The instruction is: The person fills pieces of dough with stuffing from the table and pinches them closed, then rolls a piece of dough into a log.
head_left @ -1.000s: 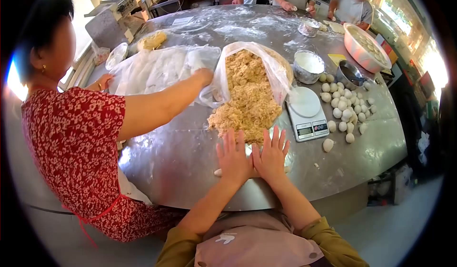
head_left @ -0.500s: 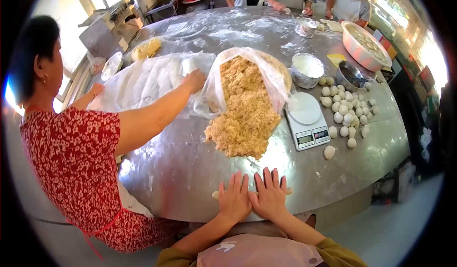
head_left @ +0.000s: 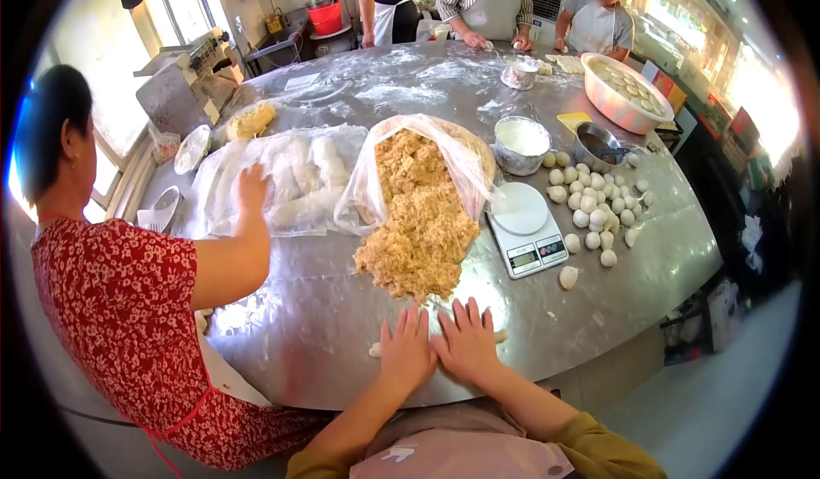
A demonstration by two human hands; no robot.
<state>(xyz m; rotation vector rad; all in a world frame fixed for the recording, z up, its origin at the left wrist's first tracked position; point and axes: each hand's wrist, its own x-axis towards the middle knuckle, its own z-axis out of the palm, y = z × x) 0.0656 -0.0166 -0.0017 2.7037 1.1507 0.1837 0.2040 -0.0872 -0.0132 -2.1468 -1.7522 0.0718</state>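
Observation:
My left hand (head_left: 407,351) lies flat with fingers stretched out on a thin roll of pale dough (head_left: 374,350), whose end shows at its left. Beside it, thumbs touching, my right hand (head_left: 466,342) rests palm down on the same roll, and the other end (head_left: 501,336) sticks out at the right. Just beyond my fingertips a heap of crumbly tan filling (head_left: 417,252) spills out of a clear plastic bag (head_left: 363,190). To its right sits a white kitchen scale (head_left: 528,231). Most of the roll is hidden under my palms.
A co-worker in red (head_left: 120,308) stands at left, one hand over plastic-covered dough (head_left: 295,176). Several dough balls (head_left: 589,201), a metal bowl (head_left: 598,147), a flour tub (head_left: 522,144) and a pink basin (head_left: 624,94) are at right. Other people work across the steel table (head_left: 316,308).
Both my hands went from a forward reach back toward the near edge, then stayed flat on the roll. The co-worker's hand moved left across the covered dough. The camera view has shifted.

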